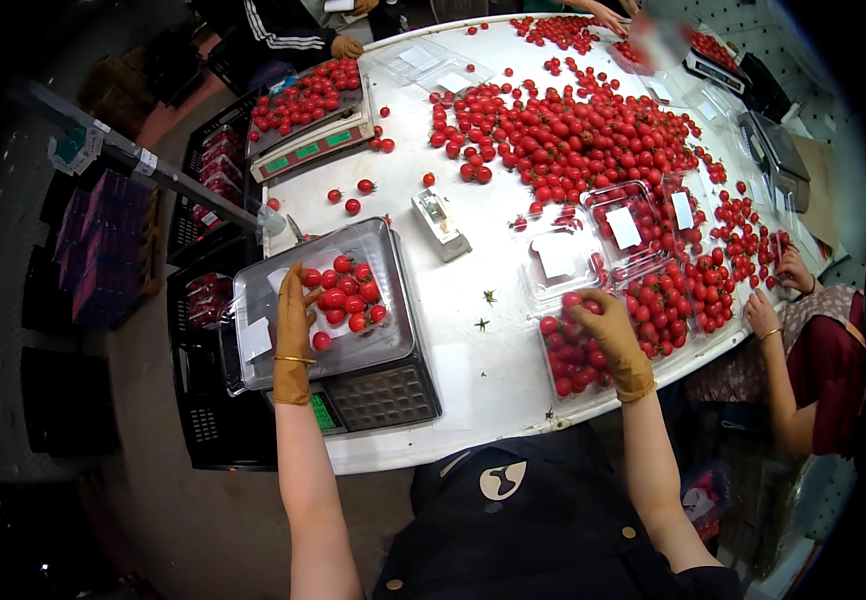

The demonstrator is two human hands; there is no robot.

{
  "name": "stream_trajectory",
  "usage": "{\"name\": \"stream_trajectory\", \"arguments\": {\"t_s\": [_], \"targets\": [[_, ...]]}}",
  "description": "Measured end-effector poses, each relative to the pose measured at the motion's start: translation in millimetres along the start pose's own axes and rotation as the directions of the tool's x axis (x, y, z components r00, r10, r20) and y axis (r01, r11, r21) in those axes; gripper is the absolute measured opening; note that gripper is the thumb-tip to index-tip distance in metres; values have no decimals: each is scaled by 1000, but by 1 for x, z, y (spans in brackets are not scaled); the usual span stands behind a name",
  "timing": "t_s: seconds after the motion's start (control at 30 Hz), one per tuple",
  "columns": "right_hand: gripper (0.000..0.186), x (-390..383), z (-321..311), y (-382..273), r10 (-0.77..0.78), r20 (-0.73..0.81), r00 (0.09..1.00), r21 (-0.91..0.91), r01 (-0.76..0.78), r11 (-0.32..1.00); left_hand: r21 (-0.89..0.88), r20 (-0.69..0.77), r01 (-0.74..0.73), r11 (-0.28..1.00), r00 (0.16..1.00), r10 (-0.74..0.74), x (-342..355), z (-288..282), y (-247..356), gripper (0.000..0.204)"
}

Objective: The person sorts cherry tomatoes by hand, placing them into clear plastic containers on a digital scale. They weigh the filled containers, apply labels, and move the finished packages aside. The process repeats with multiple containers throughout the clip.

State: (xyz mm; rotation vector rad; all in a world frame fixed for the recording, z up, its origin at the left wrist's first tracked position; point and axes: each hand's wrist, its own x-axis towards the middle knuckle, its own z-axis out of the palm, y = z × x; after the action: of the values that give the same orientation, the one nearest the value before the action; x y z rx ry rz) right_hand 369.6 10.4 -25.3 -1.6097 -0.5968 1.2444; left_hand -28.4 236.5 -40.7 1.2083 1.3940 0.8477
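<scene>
L hand (295,330) by toms (346,290) over scale (383,396), R hand (613,342) at tub (561,393); can't tell either grip. 11 o'clock: 2nd scale (323,147); 12: white gadget (440,225); 1: tom pile (583,135); 3: co-worker's hand (795,271).

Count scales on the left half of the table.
2: the near scale, by the left hand, and the far scale beyond it, piled with tomatoes. None looks hidden there.

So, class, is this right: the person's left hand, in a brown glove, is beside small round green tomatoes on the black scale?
Not quite: the tomatoes are red, not green, as the head view shows. The left hand, in a brown glove, is beside them on the black scale.
</scene>
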Motion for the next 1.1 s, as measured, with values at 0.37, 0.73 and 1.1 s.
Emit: {"name": "stream_trajectory", "arguments": {"t_s": [0.37, 0.73, 1.1], "targets": [[55, 60, 244, -72, -552, 481, 681, 25, 619, 785, -431, 37, 78, 899, 997, -68, -35, -13, 19, 79], [31, 51, 236, -50, -231, 506, 831, -259, 402, 878, -202, -6, 39, 979, 999, -41, -1, 3, -24, 92], [48, 52, 233, -71, -238, 537, 810, 331, 57, 942, -493, 151, 181, 851, 981, -121, 9, 2, -16, 75]]}}
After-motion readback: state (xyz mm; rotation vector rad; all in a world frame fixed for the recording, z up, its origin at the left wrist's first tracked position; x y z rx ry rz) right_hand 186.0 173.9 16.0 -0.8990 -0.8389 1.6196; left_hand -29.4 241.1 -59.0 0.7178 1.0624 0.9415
